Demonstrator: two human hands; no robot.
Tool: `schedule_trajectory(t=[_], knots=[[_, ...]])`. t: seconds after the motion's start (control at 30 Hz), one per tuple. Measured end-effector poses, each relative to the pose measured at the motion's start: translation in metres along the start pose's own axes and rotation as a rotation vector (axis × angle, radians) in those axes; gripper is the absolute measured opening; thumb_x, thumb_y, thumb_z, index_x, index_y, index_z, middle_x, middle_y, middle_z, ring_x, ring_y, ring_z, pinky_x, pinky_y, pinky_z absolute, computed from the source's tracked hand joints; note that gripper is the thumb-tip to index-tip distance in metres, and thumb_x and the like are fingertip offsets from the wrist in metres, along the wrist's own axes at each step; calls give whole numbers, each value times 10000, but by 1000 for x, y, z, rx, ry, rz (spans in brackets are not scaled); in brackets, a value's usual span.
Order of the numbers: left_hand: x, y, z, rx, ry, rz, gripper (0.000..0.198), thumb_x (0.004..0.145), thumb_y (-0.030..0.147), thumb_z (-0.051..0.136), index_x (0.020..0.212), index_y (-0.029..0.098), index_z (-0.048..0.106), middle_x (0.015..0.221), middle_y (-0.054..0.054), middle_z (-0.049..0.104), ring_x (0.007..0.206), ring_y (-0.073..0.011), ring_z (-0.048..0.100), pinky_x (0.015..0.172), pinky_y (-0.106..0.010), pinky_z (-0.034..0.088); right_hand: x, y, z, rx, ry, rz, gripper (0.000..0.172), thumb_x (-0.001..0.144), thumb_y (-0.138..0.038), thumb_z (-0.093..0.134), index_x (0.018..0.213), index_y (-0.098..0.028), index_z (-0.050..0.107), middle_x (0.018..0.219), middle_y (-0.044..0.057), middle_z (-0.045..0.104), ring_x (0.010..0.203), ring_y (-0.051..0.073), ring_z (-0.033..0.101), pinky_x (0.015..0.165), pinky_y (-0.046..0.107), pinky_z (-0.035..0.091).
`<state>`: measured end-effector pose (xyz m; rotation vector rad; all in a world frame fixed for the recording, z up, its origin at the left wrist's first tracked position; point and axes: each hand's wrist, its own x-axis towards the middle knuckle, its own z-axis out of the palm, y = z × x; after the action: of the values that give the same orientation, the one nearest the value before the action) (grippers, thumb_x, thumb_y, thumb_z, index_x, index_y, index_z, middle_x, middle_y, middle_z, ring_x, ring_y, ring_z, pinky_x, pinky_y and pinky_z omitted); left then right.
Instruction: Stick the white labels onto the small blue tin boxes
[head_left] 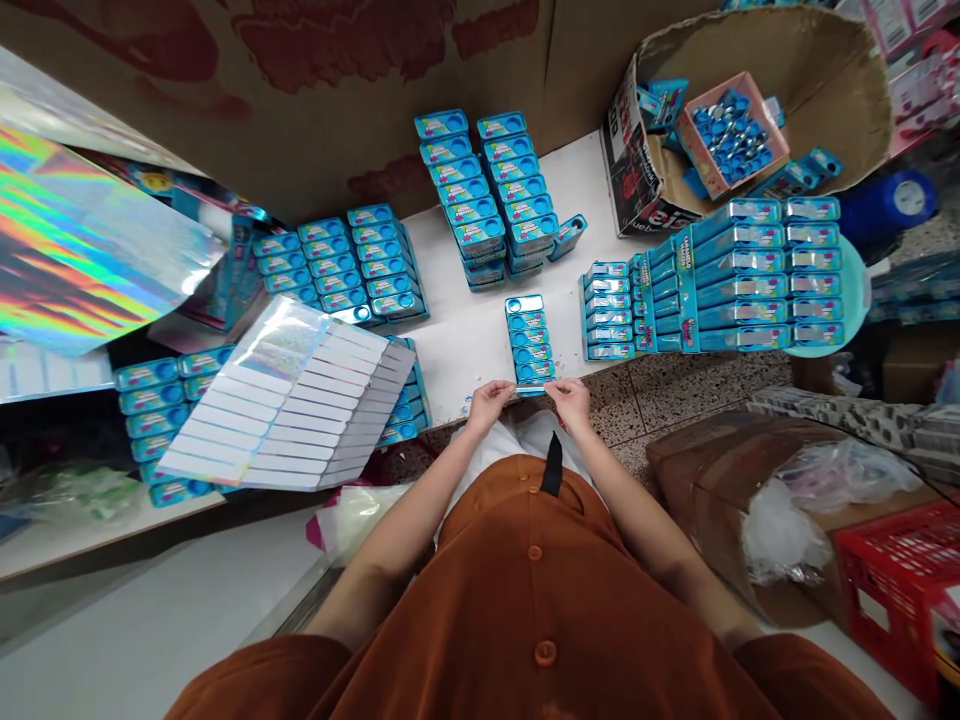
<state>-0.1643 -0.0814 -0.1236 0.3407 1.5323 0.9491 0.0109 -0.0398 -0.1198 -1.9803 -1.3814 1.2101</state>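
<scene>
Between my two hands stretches a narrow pale sticker strip (531,388). My left hand (491,403) pinches one end and my right hand (570,403) pinches the other. The strip lies over or against the nearest of several small blue boxes (531,338), lined up in a short column near the table's front edge. Whether it touches that box I cannot tell. The farthest box in this column has a shiny strip on its near-white top. To the left, sheets of long white label strips (300,400) rest on top of more blue boxes.
Stacks of blue boxes stand at the back (480,230), at the left (345,265) and at the right (739,280) of the white table (454,370). A cut-open carton (626,160) holds a pink box of small blue pieces (731,140). A red crate (896,570) sits lower right.
</scene>
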Motion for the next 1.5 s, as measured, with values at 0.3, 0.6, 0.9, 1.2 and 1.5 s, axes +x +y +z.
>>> schedule_trajectory(t=[0.3,0.6,0.9,1.2,1.5], knots=[[0,-6,0,-17,8,-36,357,545,446,790,735,162,685,738,-48,691,723,-167,619,756,-311,480,1,-6,-2,-116,-7,-40,138,689,-326,650,685,-211,726,826,47,631,789,198,585,782,307,443],[4,-8,0,-42,0,-48,338,551,424,788,734,163,673,733,-39,679,757,-170,619,770,-307,470,0,-9,0,-197,11,-55,135,708,-315,631,682,-216,719,856,48,629,792,193,578,759,292,434],[6,-23,19,-38,43,-154,474,636,531,716,934,184,592,801,-18,635,723,-116,585,705,-251,451,4,-9,-1,-269,88,-66,197,653,-357,676,753,-214,586,830,29,568,767,185,524,732,281,401],[-12,-16,31,247,52,-224,456,833,557,498,955,123,565,693,-48,599,591,-146,553,581,-268,438,6,12,1,-175,70,-56,380,606,-535,663,710,-211,494,704,-5,548,651,165,482,670,276,373],[-73,111,-105,787,262,670,217,882,336,492,1004,200,608,1037,-95,625,1051,-229,532,976,-382,377,-8,-32,3,-236,203,-199,397,708,-540,584,856,-173,564,850,69,596,671,183,505,717,335,407]])
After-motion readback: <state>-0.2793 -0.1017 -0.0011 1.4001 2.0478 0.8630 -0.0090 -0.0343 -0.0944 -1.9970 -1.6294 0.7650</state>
